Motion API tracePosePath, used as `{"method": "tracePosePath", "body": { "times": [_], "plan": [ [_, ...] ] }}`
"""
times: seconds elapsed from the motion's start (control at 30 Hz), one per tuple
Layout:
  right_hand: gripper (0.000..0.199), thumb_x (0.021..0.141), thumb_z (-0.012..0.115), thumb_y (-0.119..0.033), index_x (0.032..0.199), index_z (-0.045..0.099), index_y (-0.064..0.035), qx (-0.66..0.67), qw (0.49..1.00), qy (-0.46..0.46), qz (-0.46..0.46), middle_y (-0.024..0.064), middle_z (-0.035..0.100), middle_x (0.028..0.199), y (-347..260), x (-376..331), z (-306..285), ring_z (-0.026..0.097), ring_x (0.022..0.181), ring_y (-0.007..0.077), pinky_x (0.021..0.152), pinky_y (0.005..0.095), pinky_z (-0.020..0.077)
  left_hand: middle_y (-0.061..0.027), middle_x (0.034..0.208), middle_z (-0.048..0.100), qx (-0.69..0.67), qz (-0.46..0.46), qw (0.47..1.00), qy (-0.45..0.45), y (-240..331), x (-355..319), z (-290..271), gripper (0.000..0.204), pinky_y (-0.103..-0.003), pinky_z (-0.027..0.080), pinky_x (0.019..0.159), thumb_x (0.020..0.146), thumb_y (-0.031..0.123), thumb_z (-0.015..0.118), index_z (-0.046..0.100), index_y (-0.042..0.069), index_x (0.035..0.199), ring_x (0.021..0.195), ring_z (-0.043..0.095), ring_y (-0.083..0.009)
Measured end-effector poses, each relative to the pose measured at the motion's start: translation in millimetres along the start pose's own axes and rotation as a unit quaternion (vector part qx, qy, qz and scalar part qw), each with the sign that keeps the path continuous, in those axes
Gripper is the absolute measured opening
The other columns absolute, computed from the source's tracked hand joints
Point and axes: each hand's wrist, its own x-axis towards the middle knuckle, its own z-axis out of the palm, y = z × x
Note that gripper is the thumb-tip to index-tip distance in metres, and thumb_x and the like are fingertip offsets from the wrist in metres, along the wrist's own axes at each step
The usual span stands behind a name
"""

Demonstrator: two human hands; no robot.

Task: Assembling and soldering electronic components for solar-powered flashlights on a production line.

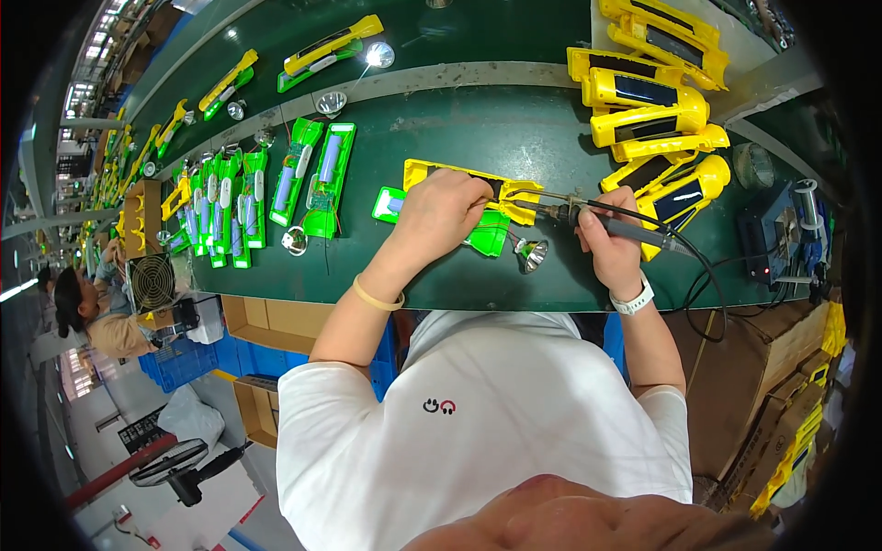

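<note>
My right hand [608, 243] is wrapped round a black-handled soldering iron [648, 236], its tip pointing left over a yellow lamp housing [522, 213]. At that housing my left hand [443, 209] has its fingers pinched together; what lies between them is hidden. Under the left hand sits a green housing [487, 239], with a pale battery showing at its left end. A round lamp reflector [531, 254] hangs from it on thin wires, close to the bench's front edge. The left hand covers the middle of both housings.
Several green housings [331, 179] with batteries and wires lie to the left. Yellow housings with dark panels [648, 89] are stacked at the right. Beyond them stand a soldering station [767, 234] and its cable. More lamps [331, 46] lie behind a ledge. A person [96, 308] sits far left.
</note>
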Motion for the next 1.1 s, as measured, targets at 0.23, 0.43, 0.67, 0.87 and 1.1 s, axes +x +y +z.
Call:
{"method": "tracePosePath", "body": {
  "times": [0.23,0.43,0.67,0.87,1.1],
  "plan": [
    [0.024,0.083,0.065,-0.011,0.086,0.043,-0.0037,-0.079,0.997,-0.023,0.013,0.002,0.054,0.069,13,3,0,0.049,0.061,0.0055,0.054,0.02,0.0392,-0.0085,0.076,0.059,0.001,-0.004,0.999,-0.043,-1,5,-3,0.007,-0.038,0.047,0.066,0.074,0.007,0.061,0.062,0.006,0.081,0.075,0.056,-0.0281],
    [0.023,0.084,0.064,-0.01,0.087,0.042,-0.0047,-0.02,0.999,-0.018,0.038,0.0033,0.055,0.068,11,4,6,0.049,0.054,0.0059,0.049,0.0202,0.039,-0.0094,0.074,0.057,0.009,-0.01,0.998,-0.053,0,6,-2,0.007,-0.04,0.046,0.066,0.072,0.006,0.061,0.061,0.006,0.079,0.073,0.055,-0.0292],
    [0.021,0.091,0.055,-0.016,0.097,0.036,-0.0064,0.1,0.995,0.019,0.012,0.0099,0.059,0.075,1,-2,1,0.053,0.053,0.0105,0.049,0.0207,0.0431,-0.0097,0.072,0.058,0.002,-0.01,0.999,-0.043,-3,6,0,0.005,-0.039,0.046,0.065,0.072,0.006,0.061,0.061,0.005,0.078,0.072,0.055,-0.0287],
    [0.024,0.092,0.052,-0.009,0.105,0.033,-0.0023,0.083,0.996,-0.011,-0.011,0.0132,0.053,0.099,1,29,38,0.063,0.093,0.0213,0.076,0.0288,0.0543,-0.0099,0.072,0.058,0.01,-0.001,0.999,-0.051,-3,6,0,0.007,-0.038,0.046,0.065,0.073,0.005,0.061,0.061,0.004,0.079,0.072,0.056,-0.0286],
    [0.021,0.093,0.05,-0.008,0.103,0.033,-0.0024,0.12,0.992,0.028,0.028,0.0137,0.056,0.094,-2,6,21,0.065,0.09,0.0242,0.076,0.0303,0.0546,-0.0104,0.073,0.057,0.003,0.042,0.997,-0.06,11,1,8,0.008,-0.038,0.046,0.067,0.073,0.006,0.062,0.06,0.004,0.08,0.073,0.056,-0.0291]
  ]
}}
